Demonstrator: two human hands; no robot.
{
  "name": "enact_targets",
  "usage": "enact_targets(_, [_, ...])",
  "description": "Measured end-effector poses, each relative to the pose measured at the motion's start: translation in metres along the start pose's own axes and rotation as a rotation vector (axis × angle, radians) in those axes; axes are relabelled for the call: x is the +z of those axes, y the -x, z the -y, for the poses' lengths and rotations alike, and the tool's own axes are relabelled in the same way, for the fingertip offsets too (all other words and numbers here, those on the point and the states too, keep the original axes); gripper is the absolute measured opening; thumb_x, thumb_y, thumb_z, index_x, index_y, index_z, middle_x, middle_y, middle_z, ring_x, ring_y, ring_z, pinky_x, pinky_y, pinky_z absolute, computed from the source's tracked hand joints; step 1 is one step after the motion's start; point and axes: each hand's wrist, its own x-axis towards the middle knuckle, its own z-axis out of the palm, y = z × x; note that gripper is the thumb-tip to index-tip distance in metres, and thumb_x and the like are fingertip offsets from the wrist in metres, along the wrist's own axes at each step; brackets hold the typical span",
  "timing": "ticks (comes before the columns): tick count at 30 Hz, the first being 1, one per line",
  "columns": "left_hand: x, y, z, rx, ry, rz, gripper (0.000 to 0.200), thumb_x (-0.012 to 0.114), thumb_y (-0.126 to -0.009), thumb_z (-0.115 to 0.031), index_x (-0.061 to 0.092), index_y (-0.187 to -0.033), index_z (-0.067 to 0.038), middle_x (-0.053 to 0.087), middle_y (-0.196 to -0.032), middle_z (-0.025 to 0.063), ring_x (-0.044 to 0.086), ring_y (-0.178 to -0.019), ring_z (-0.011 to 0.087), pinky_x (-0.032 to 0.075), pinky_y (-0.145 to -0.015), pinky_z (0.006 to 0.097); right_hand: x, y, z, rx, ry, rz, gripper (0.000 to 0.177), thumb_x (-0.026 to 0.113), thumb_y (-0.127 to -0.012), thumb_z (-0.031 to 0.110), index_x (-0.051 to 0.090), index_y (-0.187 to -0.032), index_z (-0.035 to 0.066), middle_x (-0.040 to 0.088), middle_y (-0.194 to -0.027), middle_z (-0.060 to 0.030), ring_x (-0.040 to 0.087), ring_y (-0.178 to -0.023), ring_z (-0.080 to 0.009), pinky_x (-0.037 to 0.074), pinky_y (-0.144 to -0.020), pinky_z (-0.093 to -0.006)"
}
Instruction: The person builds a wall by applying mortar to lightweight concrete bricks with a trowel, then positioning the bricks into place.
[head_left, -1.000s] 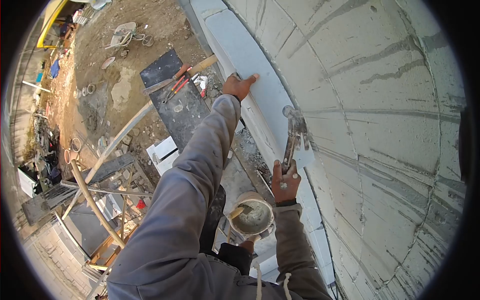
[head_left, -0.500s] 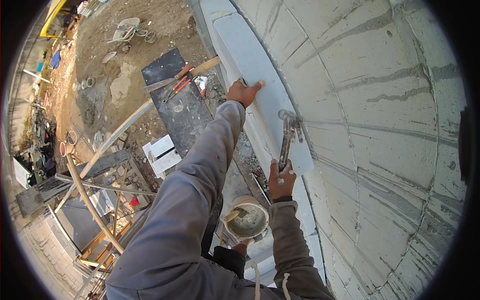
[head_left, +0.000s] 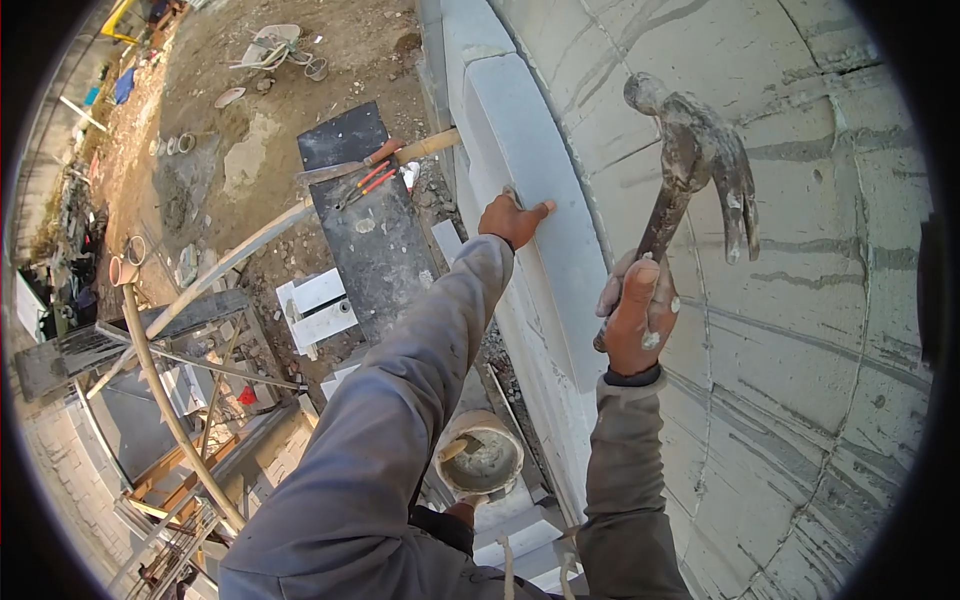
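Observation:
My right hand (head_left: 638,318) is closed round the handle of a claw hammer (head_left: 690,160) whose metal is smeared with pale mortar. The hammer is raised close to the camera, in front of the wall and apart from the block. Stretched forward, my left hand (head_left: 512,219) grips the near long edge of a smooth light-grey block (head_left: 560,240), thumb on its top face and the other fingers bent over the side. That block lies lengthwise against the wall, on a pale course (head_left: 545,400). Below my hands stands a bucket of wet mortar (head_left: 485,462) with a wooden-handled tool (head_left: 453,450) in it.
The pale block wall (head_left: 780,320) rises at right, streaked with mortar. A dark board (head_left: 375,255) on the left carries red-handled pliers (head_left: 370,187) and a wooden-handled blade (head_left: 345,168). Wooden poles (head_left: 165,400) stand lower left; a wheelbarrow (head_left: 270,45) is farther off below.
My right hand has lifted the hammer off the block area, up and to the right, nearer the camera. My left hand keeps its hold on the block while the view shifts slightly.

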Motion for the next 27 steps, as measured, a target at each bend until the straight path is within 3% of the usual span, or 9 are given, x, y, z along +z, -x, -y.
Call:
enact_targets(5, [-0.015,0.016,-0.02,0.005,-0.02,-0.006,0.064,0.07,-0.072,-0.044,0.057,-0.109,0.008,0.065,-0.098,0.021,0.064,-0.093,0.031,0.048,-0.082,0.0341,0.048,-0.064,-0.059,-0.187,0.34,-0.038,0.051,0.044,-0.092,0.046,0.054,-0.088,-0.004,0.058,-0.064,-0.0174,0.057,-0.055,-0.0297,0.045,-0.053,-0.0364])
enact_targets(7, [-0.01,0.013,-0.017,-0.046,-0.171,-0.041,0.066,0.068,-0.072,-0.046,0.057,-0.109,0.007,0.065,-0.097,0.0225,0.063,-0.094,0.032,0.047,-0.084,0.0349,0.055,-0.081,-0.123,-0.02,0.902,0.178,0.061,0.037,-0.092,0.052,0.057,-0.091,-0.006,0.061,-0.074,-0.0266,0.061,-0.07,-0.043,0.048,-0.064,-0.045])
enact_targets(12, [-0.007,0.019,-0.011,-0.044,-0.108,-0.034,0.066,0.069,-0.072,-0.044,0.056,-0.111,0.008,0.065,-0.098,0.0224,0.063,-0.094,0.0316,0.047,-0.084,0.0342,0.05,-0.066,-0.093,0.132,0.769,0.172,0.065,0.034,-0.092,0.054,0.06,-0.089,-0.005,0.061,-0.08,-0.03,0.06,-0.081,-0.0443,0.047,-0.07,-0.0483])
enact_targets(20, [0.006,0.004,0.007,0.018,0.009,-0.082,0.061,0.07,-0.075,-0.036,0.054,-0.114,0.008,0.065,-0.1,0.0201,0.064,-0.094,0.0289,0.048,-0.084,0.0327,0.035,-0.045,-0.042,-0.066,0.216,-0.109,0.04,0.045,-0.095,0.035,0.056,-0.084,-0.003,0.055,-0.065,-0.019,0.056,-0.055,-0.0344,0.043,-0.052,-0.0386])
enact_targets(22, [0.002,0.006,0.0,0.001,-0.041,-0.074,0.058,0.07,-0.076,-0.033,0.054,-0.113,0.008,0.065,-0.1,0.0195,0.064,-0.094,0.0284,0.048,-0.083,0.0325,0.041,-0.05,-0.045,-0.122,0.338,-0.12,0.041,0.043,-0.095,0.035,0.056,-0.086,-0.003,0.058,-0.068,-0.0228,0.059,-0.06,-0.0378,0.045,-0.053,-0.0419])
enact_targets(24, [-0.001,0.007,-0.003,-0.012,-0.028,-0.051,0.059,0.07,-0.075,-0.033,0.054,-0.114,0.008,0.065,-0.1,0.0196,0.064,-0.094,0.0282,0.048,-0.083,0.0325,0.051,-0.061,-0.091,-0.112,0.735,-0.061,0.047,0.04,-0.095,0.039,0.058,-0.089,-0.003,0.06,-0.074,-0.0271,0.061,-0.068,-0.042,0.047,-0.059,-0.0459])
enact_targets(25, [-0.002,0.008,-0.004,-0.027,-0.016,-0.026,0.06,0.071,-0.075,-0.033,0.053,-0.114,0.009,0.065,-0.101,0.0196,0.064,-0.094,0.028,0.048,-0.084,0.0325,0.051,-0.069,-0.101,0.053,0.817,0.135,0.055,0.035,-0.094,0.045,0.059,-0.09,-0.004,0.061,-0.079,-0.0291,0.06,-0.077,-0.0442,0.048,-0.067,-0.0483])
enact_targets(26, [-0.002,0.01,-0.004,-0.024,-0.014,-0.023,0.06,0.071,-0.075,-0.033,0.053,-0.114,0.009,0.065,-0.101,0.0196,0.064,-0.094,0.028,0.048,-0.084,0.0325,0.045,-0.069,-0.109,0.054,0.821,0.131,0.055,0.035,-0.094,0.045,0.059,-0.09,-0.004,0.061,-0.079,-0.0291,0.06,-0.077,-0.0442,0.048,-0.067,-0.0483])
enact_targets(27, [-0.003,0.009,-0.003,-0.028,-0.004,0.013,0.075,0.07,-0.072,-0.041,0.047,-0.12,0.012,0.063,-0.103,0.0228,0.062,-0.097,0.0304,0.047,-0.085,0.0322,0.043,-0.07,-0.105,0.07,0.793,0.145,0.058,0.034,-0.094,0.047,0.06,-0.088,-0.005,0.061,-0.079,-0.0289,0.06,-0.079,-0.044,0.048,-0.069,-0.0478])
